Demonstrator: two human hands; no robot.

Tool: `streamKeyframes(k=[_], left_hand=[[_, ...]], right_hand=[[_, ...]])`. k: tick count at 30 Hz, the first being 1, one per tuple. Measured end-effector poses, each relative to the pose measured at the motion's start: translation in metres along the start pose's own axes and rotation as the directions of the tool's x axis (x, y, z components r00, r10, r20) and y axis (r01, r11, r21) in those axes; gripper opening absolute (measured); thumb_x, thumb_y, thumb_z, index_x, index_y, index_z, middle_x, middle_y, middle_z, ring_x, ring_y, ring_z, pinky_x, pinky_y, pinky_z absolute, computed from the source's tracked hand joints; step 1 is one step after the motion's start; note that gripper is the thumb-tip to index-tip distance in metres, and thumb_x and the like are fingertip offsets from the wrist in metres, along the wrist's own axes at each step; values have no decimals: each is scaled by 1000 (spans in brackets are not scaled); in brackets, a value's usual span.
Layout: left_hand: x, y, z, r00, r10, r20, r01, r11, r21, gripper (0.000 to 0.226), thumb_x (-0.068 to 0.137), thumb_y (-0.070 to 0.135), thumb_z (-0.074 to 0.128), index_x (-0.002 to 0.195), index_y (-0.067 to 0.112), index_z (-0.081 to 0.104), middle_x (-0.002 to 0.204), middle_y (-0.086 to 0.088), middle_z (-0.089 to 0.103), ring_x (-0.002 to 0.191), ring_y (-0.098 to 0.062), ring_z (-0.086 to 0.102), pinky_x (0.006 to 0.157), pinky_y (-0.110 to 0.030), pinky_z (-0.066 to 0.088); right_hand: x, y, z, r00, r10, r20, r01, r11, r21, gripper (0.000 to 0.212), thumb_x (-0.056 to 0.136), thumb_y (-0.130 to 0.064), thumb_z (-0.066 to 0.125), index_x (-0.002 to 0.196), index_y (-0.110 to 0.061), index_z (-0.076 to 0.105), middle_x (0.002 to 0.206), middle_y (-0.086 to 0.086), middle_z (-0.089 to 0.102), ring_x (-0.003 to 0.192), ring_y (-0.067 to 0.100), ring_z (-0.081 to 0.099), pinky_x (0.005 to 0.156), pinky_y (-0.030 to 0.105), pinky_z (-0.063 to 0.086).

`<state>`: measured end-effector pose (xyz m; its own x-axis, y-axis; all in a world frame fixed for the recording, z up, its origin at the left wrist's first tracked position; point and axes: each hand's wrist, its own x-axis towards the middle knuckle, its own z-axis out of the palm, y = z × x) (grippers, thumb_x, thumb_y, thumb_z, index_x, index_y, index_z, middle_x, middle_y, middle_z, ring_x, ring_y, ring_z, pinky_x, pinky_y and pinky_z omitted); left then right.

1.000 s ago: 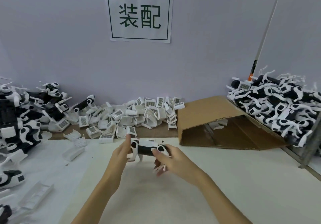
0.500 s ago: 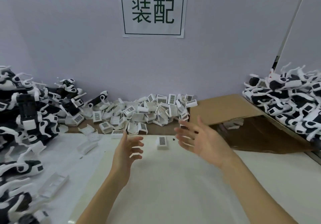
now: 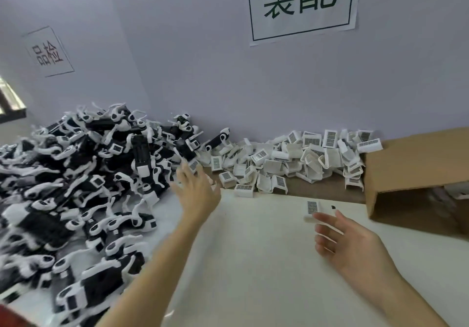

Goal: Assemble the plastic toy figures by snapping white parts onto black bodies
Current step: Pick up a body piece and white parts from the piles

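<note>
The left hand (image 3: 196, 189) is raised at centre frame with fingers spread and straight, holding nothing; its fingertips lie at the right edge of the pile of figures (image 3: 83, 179), though whether they touch a piece cannot be told. That pile of black bodies with white limbs fills the left half of the frame, heaped against the wall and blurred toward the lower left.

The right hand (image 3: 347, 243) hovers at lower right, palm turned left, fingers loosely extended and empty. Just above its fingertips a single white part (image 3: 312, 210) with a barcode label lies on the white table (image 3: 253, 263); contact between finger and part cannot be made out.

A heap of white parts (image 3: 291, 162), many labelled, runs along the wall from centre to right. A cardboard box (image 3: 416, 167) lies on its side at the right edge. Two paper signs (image 3: 302, 4) hang on the wall, one at top, one at upper left.
</note>
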<state>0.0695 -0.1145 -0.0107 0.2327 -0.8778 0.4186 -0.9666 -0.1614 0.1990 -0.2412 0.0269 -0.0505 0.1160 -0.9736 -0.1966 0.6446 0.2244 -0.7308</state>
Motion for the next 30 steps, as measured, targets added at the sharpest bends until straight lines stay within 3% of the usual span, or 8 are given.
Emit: streamKeyframes(k=[3,6,11,15,18,22,26,30], left_hand=[[57,-59,-29,995,34,-95,-14,978,209,115,86,71,73,171,28,7,176,-13,-16,162,-47,-7,109,-89,19],[92,-101,-53,990,-111,-88,130,960,247,136,69,80,82,170,43,-1,175,-13,-20,159,-56,-9,102,-94,20],[118,-111,-46,988,-151,23,148,983,110,124,72,69,88,165,45,10,173,-18,-6,154,-61,-22,102,-89,36],[121,-101,-38,998,-12,66,-5,967,256,101,78,46,90,157,34,29,164,-19,11,154,-60,-4,96,-74,50],[112,-91,-30,974,202,102,-226,820,526,85,85,39,82,154,36,31,161,-9,25,152,-48,20,94,-64,52],[85,-61,-9,818,506,273,-558,585,588,74,95,23,69,155,39,29,151,2,44,135,-28,50,98,-58,45],[54,-6,0,649,645,403,-758,592,273,66,101,43,64,158,37,32,149,0,46,133,-28,56,98,-54,50],[43,20,-5,411,885,218,-905,368,213,64,105,69,41,161,37,37,143,-2,54,129,-22,53,95,-46,56]], right_hand=[[2,2,2,1000,-4,-12,4,1000,1,44,89,-37,66,111,-1,79,87,13,64,70,24,62,75,38,48],[4,4,2,1000,-3,-6,3,1000,-15,45,87,-36,67,111,0,79,86,13,63,68,24,60,73,38,47],[18,7,1,999,10,-41,-13,998,-61,43,80,-33,66,102,1,81,80,13,62,63,24,59,66,36,49],[21,8,4,997,16,-75,-23,995,-94,42,76,-32,67,97,1,81,78,13,62,60,24,59,63,36,49],[15,9,6,999,11,-34,-14,996,-86,46,83,-31,65,110,5,77,81,14,61,64,24,59,69,38,46],[5,7,10,1000,-14,4,14,995,-94,48,90,-28,64,121,8,70,84,15,58,69,23,57,75,38,44],[-1,6,15,1000,-30,-4,29,994,-109,48,90,-26,64,123,8,69,83,14,59,69,23,58,75,37,45],[-3,7,13,999,-43,3,44,993,-106,43,94,-22,62,122,9,69,83,14,59,69,22,58,75,36,45]])
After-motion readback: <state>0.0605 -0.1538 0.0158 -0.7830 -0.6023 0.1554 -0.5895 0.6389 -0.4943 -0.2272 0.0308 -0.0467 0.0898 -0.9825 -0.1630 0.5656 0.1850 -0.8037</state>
